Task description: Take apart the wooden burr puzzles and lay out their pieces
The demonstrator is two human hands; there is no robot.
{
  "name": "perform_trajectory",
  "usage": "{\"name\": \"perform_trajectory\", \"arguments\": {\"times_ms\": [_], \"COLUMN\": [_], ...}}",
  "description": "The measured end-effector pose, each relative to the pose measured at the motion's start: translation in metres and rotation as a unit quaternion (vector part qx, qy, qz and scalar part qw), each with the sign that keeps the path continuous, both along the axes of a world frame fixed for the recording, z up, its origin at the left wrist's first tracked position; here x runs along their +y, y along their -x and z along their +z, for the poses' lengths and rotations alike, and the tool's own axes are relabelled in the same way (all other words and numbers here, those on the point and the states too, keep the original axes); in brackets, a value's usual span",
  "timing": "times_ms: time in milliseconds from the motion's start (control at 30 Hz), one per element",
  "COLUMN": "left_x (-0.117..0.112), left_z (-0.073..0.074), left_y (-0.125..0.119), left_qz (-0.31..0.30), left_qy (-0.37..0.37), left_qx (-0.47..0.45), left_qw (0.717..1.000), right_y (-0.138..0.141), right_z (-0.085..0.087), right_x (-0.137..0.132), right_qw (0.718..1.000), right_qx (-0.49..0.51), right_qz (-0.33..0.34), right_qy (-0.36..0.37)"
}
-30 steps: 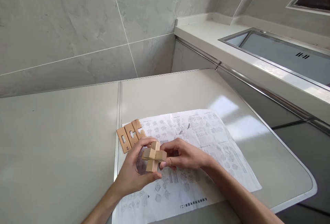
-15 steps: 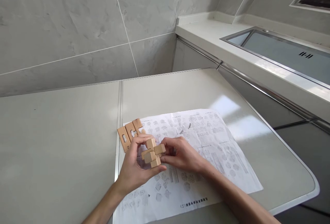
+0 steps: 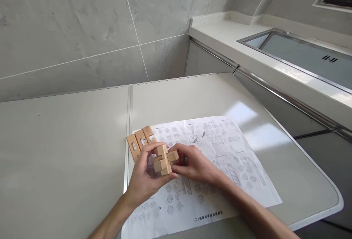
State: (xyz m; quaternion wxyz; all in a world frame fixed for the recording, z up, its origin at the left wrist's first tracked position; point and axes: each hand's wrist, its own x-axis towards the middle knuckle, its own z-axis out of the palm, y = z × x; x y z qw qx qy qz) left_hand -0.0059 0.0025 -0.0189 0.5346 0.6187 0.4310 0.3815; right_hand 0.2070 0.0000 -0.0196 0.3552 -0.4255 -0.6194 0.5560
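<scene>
Between my two hands is a wooden burr puzzle (image 3: 165, 161) of interlocking light-coloured blocks, held above a printed sheet. My left hand (image 3: 145, 173) closes around it, with the thumb along the lower edge and the fingers at the top and behind. From the right, the fingers of my right hand (image 3: 189, 162) pinch the puzzle's right side; their tips are partly hidden behind a protruding block. Just beyond my left fingers, several flat wooden pieces with slots and notches (image 3: 134, 146) lie side by side, partly covered by my hand.
The creased paper sheet (image 3: 220, 165) with printed puzzle diagrams lies under my hands on a pale table (image 3: 68, 158). A seam crosses the table at its left. At the right, a white counter (image 3: 214, 33) holds a sink-like metal-framed glass panel (image 3: 299, 54). A grey tiled wall (image 3: 68, 19) stands behind.
The puzzle has turned slightly in my hands, and its blocks sit at a somewhat different angle. Both hands keep their grip. The whole view has shifted a little.
</scene>
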Motion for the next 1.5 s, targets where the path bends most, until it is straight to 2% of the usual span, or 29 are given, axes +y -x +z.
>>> {"name": "perform_trajectory", "arguments": {"times_ms": [233,467,600,800,900,1367,1500], "left_x": [0.000,0.001,0.001,0.001,0.001,0.002,0.001], "left_z": [0.003,0.005,0.005,0.005,0.004,0.005,0.004], "left_y": [-0.002,-0.001,-0.001,-0.002,-0.002,-0.004,-0.003], "left_qz": [0.016,0.026,0.018,0.017,0.013,0.012,0.015], "left_qy": [-0.015,-0.015,-0.013,-0.026,-0.018,-0.027,-0.019], "left_qx": [0.007,0.014,0.011,0.010,0.016,0.020,0.050], "left_qw": [1.000,0.999,1.000,0.999,1.000,0.999,0.998], "right_y": [-0.003,-0.007,-0.008,-0.009,-0.009,-0.007,-0.006], "right_z": [0.000,0.004,0.001,-0.006,-0.007,-0.007,-0.005], "right_x": [0.001,0.004,0.004,0.006,0.005,0.005,0.005], "right_qw": [1.000,0.998,0.992,0.967,0.959,0.947,0.948], "right_qx": [0.012,-0.037,-0.089,-0.166,-0.191,-0.230,-0.231], "right_qz": [0.007,-0.005,-0.040,-0.136,-0.155,-0.133,-0.119], "right_qy": [-0.005,-0.044,-0.074,-0.134,-0.142,-0.180,-0.185]}}
